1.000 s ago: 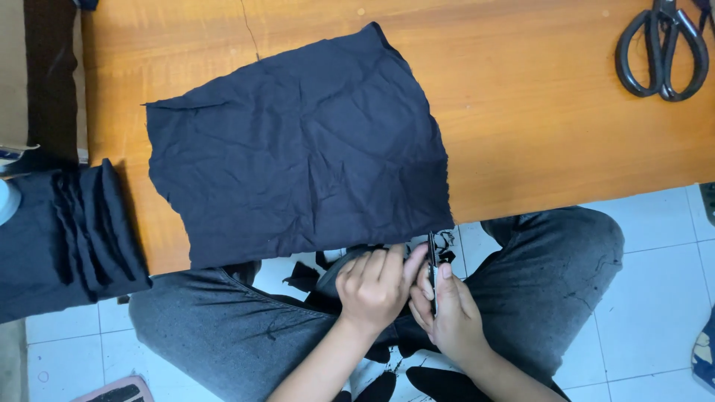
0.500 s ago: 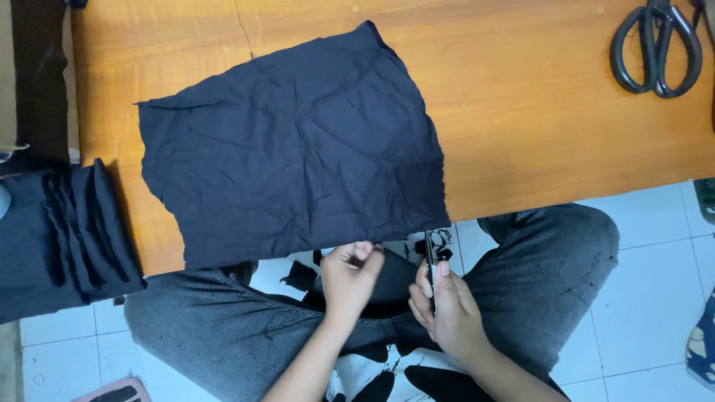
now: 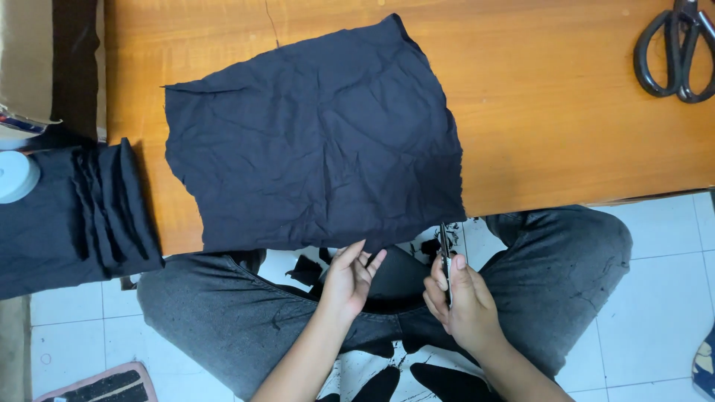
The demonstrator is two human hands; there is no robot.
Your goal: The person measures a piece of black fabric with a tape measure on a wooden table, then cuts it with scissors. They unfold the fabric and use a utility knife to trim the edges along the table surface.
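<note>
1. One black cloth (image 3: 313, 138), creased and roughly square with frayed edges, lies flat on one orange wooden table (image 3: 566, 112); its near edge overhangs the table's front, just above the hands.
2. One left hand (image 3: 348, 279) hovers at that edge, fingers loosely apart, holding nothing.
3. One right hand (image 3: 458, 301) is clamped on one small black snipper (image 3: 445, 257) (blades pointing up at the cloth).
4. One pair of large black-handled scissors (image 3: 674, 52) lies far right.
5. One stack of folded black cloths (image 3: 71, 212) sits left.
</note>
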